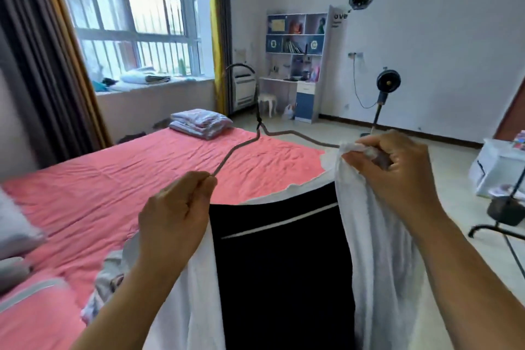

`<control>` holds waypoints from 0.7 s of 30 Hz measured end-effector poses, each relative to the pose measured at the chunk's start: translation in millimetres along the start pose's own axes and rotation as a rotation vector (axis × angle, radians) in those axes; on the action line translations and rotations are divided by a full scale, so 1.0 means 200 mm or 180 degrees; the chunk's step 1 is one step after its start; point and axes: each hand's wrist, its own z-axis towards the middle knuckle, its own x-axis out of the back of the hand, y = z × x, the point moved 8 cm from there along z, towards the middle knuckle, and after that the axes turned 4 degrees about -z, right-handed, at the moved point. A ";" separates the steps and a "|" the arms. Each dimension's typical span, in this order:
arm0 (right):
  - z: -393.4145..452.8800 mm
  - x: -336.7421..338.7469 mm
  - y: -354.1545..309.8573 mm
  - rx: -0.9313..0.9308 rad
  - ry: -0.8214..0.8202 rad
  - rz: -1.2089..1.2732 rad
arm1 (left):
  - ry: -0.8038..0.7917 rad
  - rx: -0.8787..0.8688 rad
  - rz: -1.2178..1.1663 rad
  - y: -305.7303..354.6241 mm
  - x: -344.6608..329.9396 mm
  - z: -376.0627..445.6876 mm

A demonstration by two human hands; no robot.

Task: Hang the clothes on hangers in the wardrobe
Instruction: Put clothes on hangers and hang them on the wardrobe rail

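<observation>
Person stands at the bed's edge, hanger [272,133] held up in front of the chest, hook pointing up and away.

Left hand [176,207]: fingers curled, pinching the left end of the hanger's wire arm. Right hand [397,167]: curled round the right end, with a bunched shoulder of the white garment [383,250] gripped against it. That shoulder looks seated on the hanger arm. The other side of the garment falls below the left hand; the wire arm above that hand is bare. A black panel with a white stripe [284,264] hangs between the two white sides; cannot tell whether it is part of the same garment.

Step in hand, as I judge it: dressing the hanger, half done. Next move calls for drawing the loose left shoulder up over the bare arm, then squaring the collar at the hook. Wardrobe not in view, so the carry there is yet to come.

Beyond the hands: bed with a coral-pink sheet [142,173], creased; folded bedding [201,122] at its far end. More crumpled clothing [110,281] lies below the left forearm. Window [127,14] with curtains beyond the left hand. Far wall ahead: a desk [287,82] with shelves. Standing fan [387,82] beyond the right hand.
</observation>
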 end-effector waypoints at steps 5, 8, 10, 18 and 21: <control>0.23 -0.58 0.00 0.0168 -0.0293 0.0265 | 0.0151 0.0375 0.0264 -0.44 0.00 0.13; 0.26 -1.00 0.03 0.0100 -0.0658 0.0404 | 0.0113 0.0596 0.0388 -0.74 -0.05 0.14; 0.25 -1.32 0.05 0.0015 -0.0956 0.0488 | 0.0086 0.0779 0.0526 -0.97 -0.08 0.12; -0.03 -2.35 0.02 -0.0144 -0.2243 0.0727 | -0.0062 0.1301 0.1211 -1.78 -0.19 0.00; -0.15 -2.60 -0.02 -0.0186 -0.2615 0.0853 | -0.0004 0.1771 0.1360 -2.07 -0.17 -0.07</control>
